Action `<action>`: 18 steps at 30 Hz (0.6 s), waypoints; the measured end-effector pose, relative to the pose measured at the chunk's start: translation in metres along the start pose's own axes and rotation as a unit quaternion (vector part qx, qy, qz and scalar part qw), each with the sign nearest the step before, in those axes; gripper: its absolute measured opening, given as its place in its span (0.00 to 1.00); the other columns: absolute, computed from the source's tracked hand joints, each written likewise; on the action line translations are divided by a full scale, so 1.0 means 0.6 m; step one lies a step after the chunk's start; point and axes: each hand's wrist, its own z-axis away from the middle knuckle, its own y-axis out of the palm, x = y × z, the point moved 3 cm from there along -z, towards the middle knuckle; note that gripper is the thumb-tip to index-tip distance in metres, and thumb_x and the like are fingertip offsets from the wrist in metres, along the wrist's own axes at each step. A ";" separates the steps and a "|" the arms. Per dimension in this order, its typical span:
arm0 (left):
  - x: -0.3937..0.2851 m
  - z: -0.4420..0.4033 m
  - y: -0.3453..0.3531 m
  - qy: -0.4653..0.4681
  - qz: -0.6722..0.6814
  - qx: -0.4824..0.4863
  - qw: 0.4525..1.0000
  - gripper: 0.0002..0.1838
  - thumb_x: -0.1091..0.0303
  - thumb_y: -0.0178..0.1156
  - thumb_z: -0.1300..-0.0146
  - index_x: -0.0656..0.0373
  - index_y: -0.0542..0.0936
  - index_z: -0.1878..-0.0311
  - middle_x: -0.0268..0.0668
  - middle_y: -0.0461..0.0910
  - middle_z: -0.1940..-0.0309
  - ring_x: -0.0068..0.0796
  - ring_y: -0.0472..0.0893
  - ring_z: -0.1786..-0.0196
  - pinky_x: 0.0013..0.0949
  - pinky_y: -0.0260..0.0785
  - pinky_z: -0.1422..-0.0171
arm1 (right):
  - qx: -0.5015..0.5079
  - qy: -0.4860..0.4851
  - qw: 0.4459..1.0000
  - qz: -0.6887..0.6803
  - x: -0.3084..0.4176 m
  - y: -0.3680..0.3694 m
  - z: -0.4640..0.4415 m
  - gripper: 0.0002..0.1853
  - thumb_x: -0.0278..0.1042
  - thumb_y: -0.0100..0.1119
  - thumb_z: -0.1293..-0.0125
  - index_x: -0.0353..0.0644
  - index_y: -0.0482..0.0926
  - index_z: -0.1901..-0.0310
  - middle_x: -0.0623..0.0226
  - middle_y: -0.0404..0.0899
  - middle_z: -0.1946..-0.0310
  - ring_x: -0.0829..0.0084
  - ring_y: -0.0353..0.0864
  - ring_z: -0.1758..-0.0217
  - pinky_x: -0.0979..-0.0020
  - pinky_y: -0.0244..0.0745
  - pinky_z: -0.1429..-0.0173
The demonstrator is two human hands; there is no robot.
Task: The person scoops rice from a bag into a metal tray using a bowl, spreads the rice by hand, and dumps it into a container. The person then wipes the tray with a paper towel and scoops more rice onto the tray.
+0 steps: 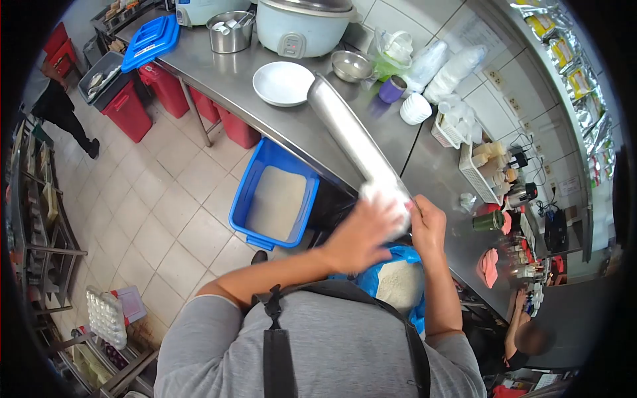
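Note:
A long shiny metal tray (355, 139) lies slanted across the steel counter's front edge. My right hand (428, 225) is closed around its near end. Over that same end is my left hand (365, 232), smeared by motion, with a blurred white thing (395, 209) beside its fingers; what that is cannot be made out. Below my hands, a blue bag (371, 280) holds a pale, powdery heap (399, 284). A white plate (283, 84) touches or nearly touches the tray's far end.
A blue bin (239, 212) with pale contents stands on the tiled floor. On the counter (441, 192) are a rice cooker (298, 36), a steel pot (230, 40), a metal bowl (352, 66) and a purple container (392, 89). People are at far left (56, 99) and lower right (514, 338).

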 end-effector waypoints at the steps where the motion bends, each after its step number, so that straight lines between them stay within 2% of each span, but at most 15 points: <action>1: -0.013 0.017 0.051 -0.013 -0.023 0.022 0.999 0.39 0.47 0.57 0.35 0.57 0.61 0.26 0.48 0.53 0.24 0.59 0.46 0.21 0.64 0.36 0.21 | 0.007 0.020 0.999 -0.030 0.009 -0.009 0.007 0.14 0.37 0.58 0.31 0.37 0.73 0.71 0.52 0.70 0.79 0.53 0.66 0.76 0.60 0.65 0.68; 2: -0.008 0.024 0.072 0.017 -0.090 -0.017 0.996 0.39 0.49 0.58 0.36 0.52 0.61 0.25 0.43 0.51 0.23 0.56 0.47 0.21 0.66 0.36 0.22 | 0.014 0.040 0.997 -0.059 0.013 -0.015 0.016 0.14 0.37 0.57 0.31 0.36 0.73 0.70 0.52 0.69 0.79 0.55 0.64 0.77 0.61 0.64 0.69; 3: -0.002 0.016 0.062 0.021 -0.120 -0.046 0.991 0.36 0.49 0.57 0.35 0.51 0.63 0.25 0.42 0.53 0.23 0.56 0.49 0.21 0.67 0.35 0.22 | -0.009 0.011 0.997 -0.079 0.012 -0.017 0.028 0.14 0.37 0.57 0.30 0.36 0.72 0.70 0.53 0.66 0.80 0.59 0.60 0.78 0.65 0.62 0.71; 4: 0.001 0.000 0.040 0.025 -0.150 -0.076 0.985 0.34 0.50 0.55 0.33 0.49 0.64 0.26 0.41 0.54 0.24 0.55 0.50 0.22 0.67 0.35 0.22 | 0.004 0.010 0.997 -0.080 0.022 -0.025 0.037 0.14 0.37 0.57 0.29 0.35 0.72 0.70 0.53 0.66 0.80 0.59 0.61 0.78 0.65 0.62 0.71; 6: 0.014 -0.025 -0.036 -0.026 -0.126 -0.174 0.976 0.28 0.52 0.50 0.30 0.48 0.68 0.29 0.41 0.60 0.26 0.54 0.52 0.22 0.68 0.33 0.22 | 0.039 0.013 0.996 -0.083 0.054 -0.049 0.060 0.15 0.38 0.57 0.29 0.35 0.73 0.70 0.53 0.66 0.80 0.60 0.63 0.78 0.65 0.62 0.71; 7: 0.030 -0.034 -0.073 -0.030 -0.121 -0.240 0.963 0.24 0.54 0.46 0.29 0.47 0.72 0.32 0.41 0.65 0.29 0.55 0.53 0.23 0.68 0.30 0.22 | 0.037 -0.002 0.996 -0.085 0.064 -0.055 0.071 0.16 0.38 0.56 0.29 0.34 0.73 0.70 0.58 0.64 0.80 0.66 0.62 0.78 0.67 0.60 0.71; 9: 0.057 -0.056 -0.161 -0.013 -0.112 -0.323 0.940 0.20 0.58 0.47 0.29 0.48 0.77 0.38 0.42 0.68 0.32 0.57 0.58 0.25 0.65 0.30 0.21 | 0.033 -0.035 0.995 -0.090 0.080 -0.062 0.088 0.17 0.38 0.54 0.27 0.33 0.74 0.71 0.66 0.61 0.82 0.78 0.60 0.77 0.71 0.55 0.72; 10: 0.068 -0.064 -0.202 -0.006 -0.120 -0.353 0.928 0.18 0.61 0.48 0.31 0.49 0.80 0.42 0.41 0.71 0.34 0.56 0.59 0.25 0.63 0.31 0.20 | 0.028 -0.050 0.993 -0.100 0.084 -0.063 0.093 0.18 0.39 0.54 0.28 0.33 0.73 0.72 0.67 0.61 0.82 0.78 0.60 0.77 0.70 0.55 0.73; 13: 0.092 -0.078 -0.323 0.007 -0.151 -0.436 0.887 0.14 0.64 0.51 0.34 0.53 0.83 0.51 0.42 0.75 0.40 0.51 0.67 0.32 0.57 0.38 0.21 | 0.030 -0.093 0.987 -0.127 0.101 -0.070 0.098 0.23 0.46 0.55 0.28 0.33 0.72 0.74 0.68 0.60 0.82 0.77 0.59 0.77 0.71 0.53 0.73; 14: 0.096 -0.081 -0.361 0.012 -0.112 -0.466 0.878 0.13 0.64 0.52 0.34 0.55 0.83 0.53 0.43 0.75 0.43 0.45 0.72 0.38 0.53 0.45 0.23 | 0.035 -0.100 0.985 -0.135 0.106 -0.069 0.097 0.23 0.47 0.55 0.28 0.33 0.73 0.74 0.68 0.60 0.82 0.77 0.60 0.78 0.71 0.53 0.73; 16: 0.115 -0.078 -0.410 -0.048 0.111 -0.505 0.855 0.10 0.66 0.56 0.35 0.56 0.83 0.55 0.44 0.75 0.44 0.42 0.74 0.42 0.51 0.52 0.26 | 0.044 -0.119 0.980 -0.153 0.115 -0.061 0.092 0.24 0.48 0.56 0.28 0.33 0.74 0.74 0.67 0.61 0.82 0.77 0.60 0.78 0.72 0.53 0.73; 17: 0.107 -0.076 -0.424 -0.049 0.065 -0.513 0.854 0.10 0.66 0.56 0.35 0.56 0.83 0.55 0.44 0.76 0.46 0.41 0.74 0.43 0.48 0.54 0.27 | 0.034 -0.131 0.977 -0.163 0.116 -0.053 0.089 0.25 0.49 0.56 0.28 0.33 0.76 0.73 0.68 0.63 0.82 0.78 0.61 0.78 0.72 0.54 0.73; 18: 0.096 -0.072 -0.429 -0.052 0.019 -0.520 0.853 0.09 0.67 0.57 0.35 0.56 0.83 0.56 0.43 0.76 0.47 0.40 0.74 0.44 0.46 0.56 0.28 | 0.044 -0.124 0.976 -0.175 0.117 -0.044 0.085 0.23 0.47 0.56 0.28 0.33 0.77 0.72 0.67 0.64 0.82 0.74 0.63 0.78 0.71 0.55 0.73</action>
